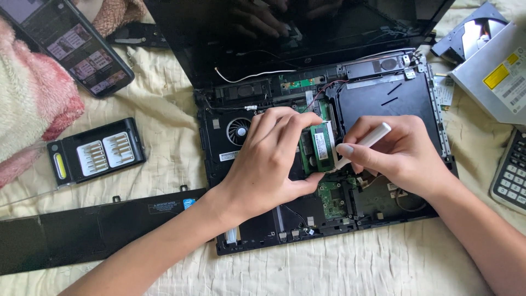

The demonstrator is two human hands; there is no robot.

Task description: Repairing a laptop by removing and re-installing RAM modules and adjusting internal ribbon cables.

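Note:
An opened black laptop (383,98) lies on a cream cloth with its top cover off and its boards bare. A green memory module (321,147) sits in the middle of the chassis. My left hand (268,161) curls over it, fingertips on the module's top and left edge. My right hand (400,153) holds a slim white tool (368,140) whose tip points at the module's right edge. A round fan (239,131) shows just left of my left hand.
A black bit case (96,151) with several screwdriver bits lies at the left. A phone (71,44) rests top left beside a pink blanket (33,104). The removed black cover panel (82,230) lies lower left. An optical drive (493,71) and a calculator (512,175) sit right.

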